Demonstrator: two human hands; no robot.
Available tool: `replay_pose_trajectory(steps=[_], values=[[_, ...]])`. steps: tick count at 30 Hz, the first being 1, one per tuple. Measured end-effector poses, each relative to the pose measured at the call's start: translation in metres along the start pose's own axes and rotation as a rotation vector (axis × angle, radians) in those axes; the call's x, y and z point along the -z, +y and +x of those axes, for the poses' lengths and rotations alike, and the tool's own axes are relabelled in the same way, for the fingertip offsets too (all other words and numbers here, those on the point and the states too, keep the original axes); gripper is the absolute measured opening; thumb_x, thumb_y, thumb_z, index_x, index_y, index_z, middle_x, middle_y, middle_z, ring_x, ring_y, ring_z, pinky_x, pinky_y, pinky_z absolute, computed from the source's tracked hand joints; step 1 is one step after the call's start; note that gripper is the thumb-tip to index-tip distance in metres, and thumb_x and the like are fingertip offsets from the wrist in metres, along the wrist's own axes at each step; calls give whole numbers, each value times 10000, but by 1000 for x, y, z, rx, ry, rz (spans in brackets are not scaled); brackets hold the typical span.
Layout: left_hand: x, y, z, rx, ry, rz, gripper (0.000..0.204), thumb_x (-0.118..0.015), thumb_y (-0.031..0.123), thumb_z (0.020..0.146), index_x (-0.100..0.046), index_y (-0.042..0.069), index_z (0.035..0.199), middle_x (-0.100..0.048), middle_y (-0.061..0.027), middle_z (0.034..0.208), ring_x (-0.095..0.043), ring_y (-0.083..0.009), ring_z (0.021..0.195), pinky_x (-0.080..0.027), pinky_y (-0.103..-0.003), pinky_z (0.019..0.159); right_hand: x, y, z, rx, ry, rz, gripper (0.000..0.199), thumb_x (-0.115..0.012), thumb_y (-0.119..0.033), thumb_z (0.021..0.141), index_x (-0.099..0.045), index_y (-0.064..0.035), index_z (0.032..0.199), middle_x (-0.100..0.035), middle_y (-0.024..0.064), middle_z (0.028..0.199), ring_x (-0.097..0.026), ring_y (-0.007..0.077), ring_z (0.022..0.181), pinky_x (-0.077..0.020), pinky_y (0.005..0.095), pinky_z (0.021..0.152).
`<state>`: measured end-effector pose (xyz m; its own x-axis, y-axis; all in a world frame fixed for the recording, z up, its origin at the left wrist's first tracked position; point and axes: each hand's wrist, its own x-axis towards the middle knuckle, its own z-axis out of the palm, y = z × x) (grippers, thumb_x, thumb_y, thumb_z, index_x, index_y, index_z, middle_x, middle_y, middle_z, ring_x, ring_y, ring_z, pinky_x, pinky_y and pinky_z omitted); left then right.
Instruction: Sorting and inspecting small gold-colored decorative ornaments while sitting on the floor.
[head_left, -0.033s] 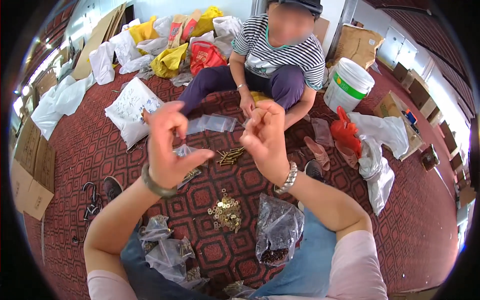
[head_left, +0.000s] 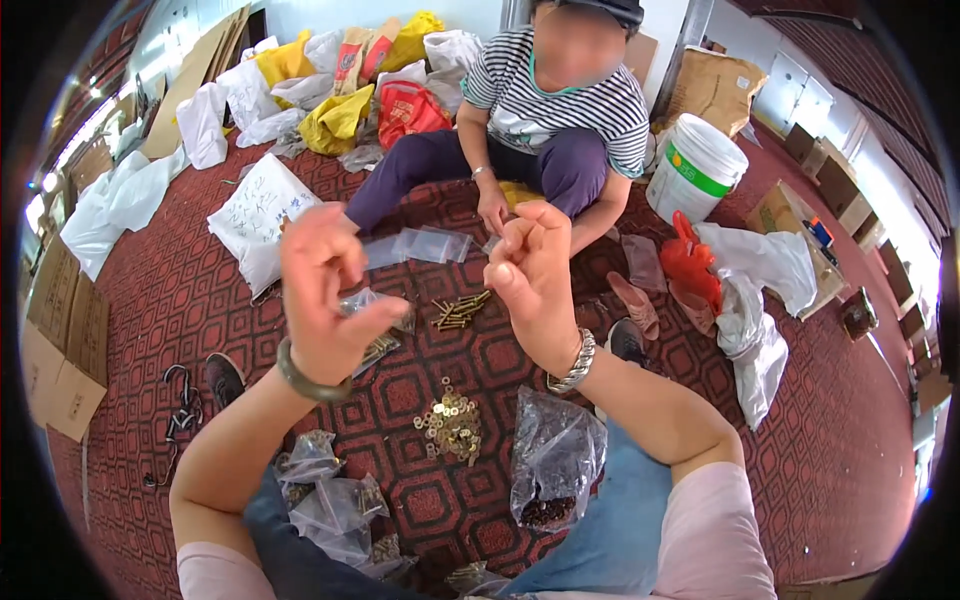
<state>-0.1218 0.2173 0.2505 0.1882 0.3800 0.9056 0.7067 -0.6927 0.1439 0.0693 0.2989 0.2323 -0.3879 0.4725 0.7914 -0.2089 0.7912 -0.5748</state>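
Note:
Both my hands are raised above the carpet, apart from each other. My left hand [head_left: 325, 275] has curled fingers and the thumb held away from them, with nothing in it. My right hand [head_left: 535, 285] is likewise bent, its thumb and fingers apart and holding nothing I can see. Below and between them lies a small heap of brass-coloured screws [head_left: 461, 310]. Nearer to me is a pile of flat, brass-coloured washers [head_left: 453, 425]. Partly behind my left hand are clear bags of small parts [head_left: 378, 352]. A clear bag with dark small pieces [head_left: 560, 455] lies by my right leg.
Opposite me sits a person [head_left: 560, 110] in a striped shirt, hands low near flat clear bags [head_left: 432, 246]. Several small filled bags [head_left: 335, 505] lie by my left leg. Around stand a white sack [head_left: 262, 215], a white bucket [head_left: 697, 168], a red bag [head_left: 688, 262] and cartons [head_left: 65, 340].
My left hand has shifted slightly left and its thumb tip has drawn back a little. My right hand has hardly moved.

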Motion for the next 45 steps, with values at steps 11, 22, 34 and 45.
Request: replay_pose_trajectory(steps=[11,22,34,45], values=[[4,5,-23,203,72,-310,564,-759,315,671,-461,44,1065,-452,-36,777,-426,-145,700,-353,-242,663,-13,-15,-16,12,66,-39,436,-651,-89,730,-418,-85,1098,-423,32,844,-444,141,668,-401,251,593],[-37,-34,-109,74,-1169,414,371,-667,450,674,-593,86,690,-621,-103,705,-580,-295,646,-433,-390,665,-55,105,-122,-152,-758,-970,299,-629,-97,689,-501,-60,957,-480,155,891,-568,334,629,-491,425,548],[-48,-30,-112,87,-1140,362,427,-632,505,709,-626,78,689,-625,-78,655,-597,-274,630,-424,-372,690,-57,100,-130,-267,-828,-872,236,-594,-114,726,-484,-59,928,-479,161,853,-574,332,638,-491,414,536],[-81,64,-57,908,-1125,-1339,230,-520,287,916,-523,62,962,-533,23,876,-473,-77,721,-418,-220,623,-158,-103,-123,522,-952,387,76,-566,-137,722,-527,-79,691,-556,98,694,-537,286,623,-439,366,549]])
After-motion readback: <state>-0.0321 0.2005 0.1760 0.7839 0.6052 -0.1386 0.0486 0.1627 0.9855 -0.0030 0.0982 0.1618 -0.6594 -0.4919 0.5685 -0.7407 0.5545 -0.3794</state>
